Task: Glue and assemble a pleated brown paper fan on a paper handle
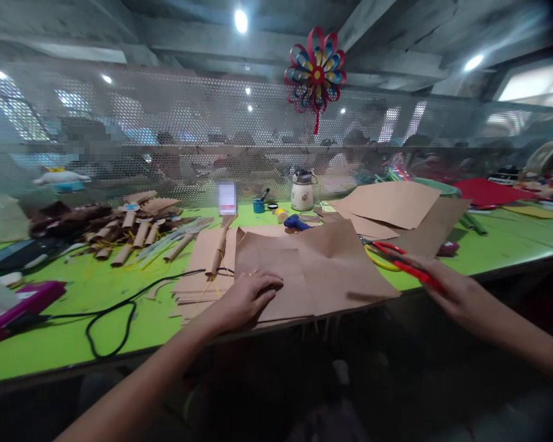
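My left hand lies on a large sheet of brown kraft paper, fingers out and lightly bent, holding nothing. The sheet is creased and slightly raised at its far right part, and its near edge runs along the table edge. To the right, my right hand is closed around red-handled scissors, whose tip points left at the sheet's right side. A yellow ring lies just beyond the scissors. Under and left of the sheet is a stack of brown paper pieces with a paper roll on top.
Many brown paper tubes are heaped at left, near a black cable and a purple box. Behind stand a blue glue gun, a flask and a phone. More brown sheets lie at right.
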A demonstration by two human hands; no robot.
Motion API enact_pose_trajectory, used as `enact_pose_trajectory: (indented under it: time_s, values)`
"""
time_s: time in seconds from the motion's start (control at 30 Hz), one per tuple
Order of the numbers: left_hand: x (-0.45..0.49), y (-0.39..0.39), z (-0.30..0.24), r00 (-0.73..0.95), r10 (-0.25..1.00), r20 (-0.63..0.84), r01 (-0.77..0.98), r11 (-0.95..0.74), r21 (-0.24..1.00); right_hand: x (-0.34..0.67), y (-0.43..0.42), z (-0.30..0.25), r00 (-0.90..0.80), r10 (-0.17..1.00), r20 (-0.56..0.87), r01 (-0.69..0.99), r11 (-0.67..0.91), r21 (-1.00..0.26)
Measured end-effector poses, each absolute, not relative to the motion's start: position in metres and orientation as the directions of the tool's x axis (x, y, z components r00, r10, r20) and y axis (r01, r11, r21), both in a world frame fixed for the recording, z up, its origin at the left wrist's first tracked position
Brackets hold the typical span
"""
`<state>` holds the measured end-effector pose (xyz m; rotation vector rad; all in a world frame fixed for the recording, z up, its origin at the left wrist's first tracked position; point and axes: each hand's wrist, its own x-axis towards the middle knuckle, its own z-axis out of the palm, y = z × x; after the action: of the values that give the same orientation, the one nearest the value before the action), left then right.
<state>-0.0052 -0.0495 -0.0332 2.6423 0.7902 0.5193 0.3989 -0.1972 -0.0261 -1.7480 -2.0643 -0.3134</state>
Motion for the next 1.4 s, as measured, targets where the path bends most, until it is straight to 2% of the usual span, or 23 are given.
enact_pose_trajectory:
  time_s: [0.13,0.3,0.47,0.83,1.17,1.4]
  values:
    - [-0.007,-0.044,-0.036,0.751,0.611,0.250,0.463,-0.758,0.459,0.359,-0.201,-0.038,-0.179,0.925,0.335,0.984,0.176,0.039]
    - [-0.009,-0.042,-0.037,0.756,0.610,0.237,0.458,-0.752,0.474,0.346,-0.174,-0.042,-0.135,0.903,0.407,0.981,0.065,0.182]
    - [-0.008,-0.045,-0.034,0.762,0.604,0.234,0.461,-0.760,0.459,0.341,-0.165,-0.044,-0.121,0.907,0.402,0.975,0.033,0.219]
    - [-0.007,-0.043,-0.035,0.770,0.588,0.248,0.451,-0.776,0.440,0.339,-0.166,-0.047,-0.094,0.924,0.370,0.978,0.017,0.207]
    - [-0.007,-0.043,-0.034,0.784,0.578,0.228,0.447,-0.780,0.438,0.329,-0.169,-0.048,-0.107,0.930,0.353,0.993,0.080,0.090]
    - [-0.005,-0.042,-0.034,0.791,0.564,0.237,0.443,-0.795,0.414,0.315,-0.174,-0.043,-0.196,0.942,0.274,0.976,0.215,-0.042]
